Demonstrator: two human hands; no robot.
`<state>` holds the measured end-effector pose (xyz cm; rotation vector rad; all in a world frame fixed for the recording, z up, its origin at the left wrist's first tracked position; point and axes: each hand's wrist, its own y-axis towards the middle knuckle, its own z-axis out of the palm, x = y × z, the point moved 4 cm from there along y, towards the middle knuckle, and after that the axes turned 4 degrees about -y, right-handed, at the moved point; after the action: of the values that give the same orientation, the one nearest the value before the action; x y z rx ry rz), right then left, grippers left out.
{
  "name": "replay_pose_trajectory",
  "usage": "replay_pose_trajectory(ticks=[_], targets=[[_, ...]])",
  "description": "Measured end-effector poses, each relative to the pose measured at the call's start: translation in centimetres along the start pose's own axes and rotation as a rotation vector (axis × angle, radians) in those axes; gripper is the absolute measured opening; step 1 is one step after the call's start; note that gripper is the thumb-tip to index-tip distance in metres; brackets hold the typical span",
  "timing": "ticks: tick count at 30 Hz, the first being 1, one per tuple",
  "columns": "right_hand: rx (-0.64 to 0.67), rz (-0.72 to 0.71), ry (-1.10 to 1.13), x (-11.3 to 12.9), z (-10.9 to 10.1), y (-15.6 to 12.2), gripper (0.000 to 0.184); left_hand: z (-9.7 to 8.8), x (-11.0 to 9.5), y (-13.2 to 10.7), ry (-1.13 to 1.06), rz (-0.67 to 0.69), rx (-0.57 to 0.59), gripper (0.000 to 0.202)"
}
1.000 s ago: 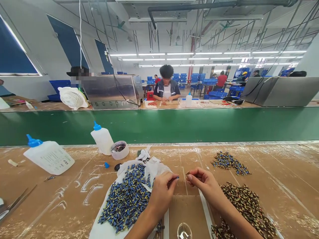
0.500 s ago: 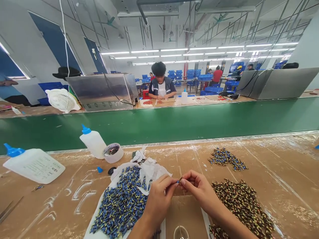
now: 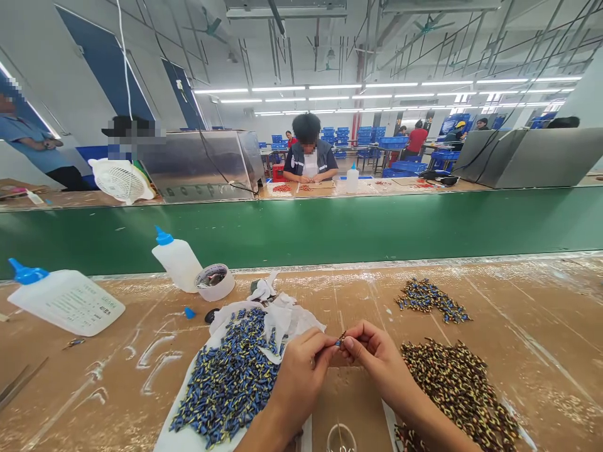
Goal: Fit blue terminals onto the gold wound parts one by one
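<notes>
My left hand (image 3: 304, 364) pinches a small blue piece (image 3: 338, 343) between thumb and fingertips. Touching it from the other side, my right hand (image 3: 372, 351) pinches a small dark brown piece (image 3: 343, 337); whether the two are joined I cannot tell. Left of my hands a heap of small blue, black and yellow pieces (image 3: 226, 376) lies on a white sheet. Beneath my right forearm spreads a heap of brown and yellow curved pieces (image 3: 456, 383). A smaller pile of blue and brown pieces (image 3: 431, 299) sits farther back. Below my hands stands a small round cup (image 3: 342, 433) on a cardboard strip.
Two white squeeze bottles with blue tips, one leaning (image 3: 176, 260) and one lying tilted (image 3: 70, 301), are at left beside a tape roll (image 3: 215, 282). Tweezers (image 3: 21, 383) lie at far left. Beyond a green belt (image 3: 306, 229), a co-worker (image 3: 308, 154) sits opposite.
The camera view has tilted slightly, showing more of a standing person at far left. My hands stay together in nearly the same pinch.
</notes>
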<state>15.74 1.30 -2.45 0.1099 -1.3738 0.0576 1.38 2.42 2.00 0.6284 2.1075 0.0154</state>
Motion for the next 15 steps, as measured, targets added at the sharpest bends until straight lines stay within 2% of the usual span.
replay_pose_trajectory(ticks=[6, 11, 15], targets=[[0.022, -0.03, -0.096, 0.5, -0.1, -0.1, 0.027, 0.2, 0.5, -0.1, 0.03, 0.041, -0.004, 0.02], [0.024, -0.064, -0.192, 0.6, -0.2, -0.2, 0.023, 0.5, 1.0, -0.1, 0.175, 0.146, 0.02, 0.022], [-0.001, -0.085, -0.201, 0.5, -0.2, -0.3, 0.02, 0.6, 0.9, -0.2, 0.208, 0.159, 0.002, 0.021]])
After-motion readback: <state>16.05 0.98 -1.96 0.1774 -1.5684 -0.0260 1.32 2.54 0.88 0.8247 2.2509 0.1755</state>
